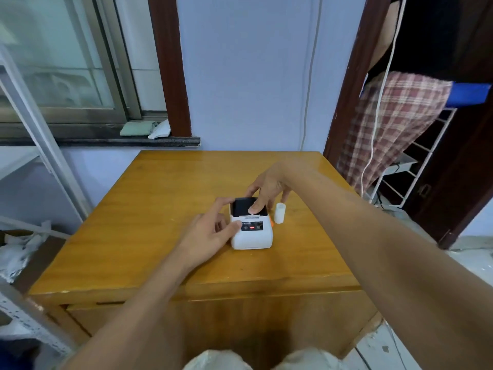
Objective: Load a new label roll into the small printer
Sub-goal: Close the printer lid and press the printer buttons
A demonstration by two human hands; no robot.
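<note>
One small white printer (251,231) sits near the middle of the wooden table (133,236), long axis front to back, control panel toward the near edge. One label roll (280,213) stands upright just beside its right side — apart. The left hand (210,231) grips the printer's left side; the right hand (266,190), fingers curled, presses the dark lid.

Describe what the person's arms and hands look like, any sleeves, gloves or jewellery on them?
Both forearms are bare to the frame's edge, with no sleeves showing. The left hand and right hand wear no gloves. No watch, bracelet or ring is visible, though the fingers are too small to rule out a thin ring.
</note>
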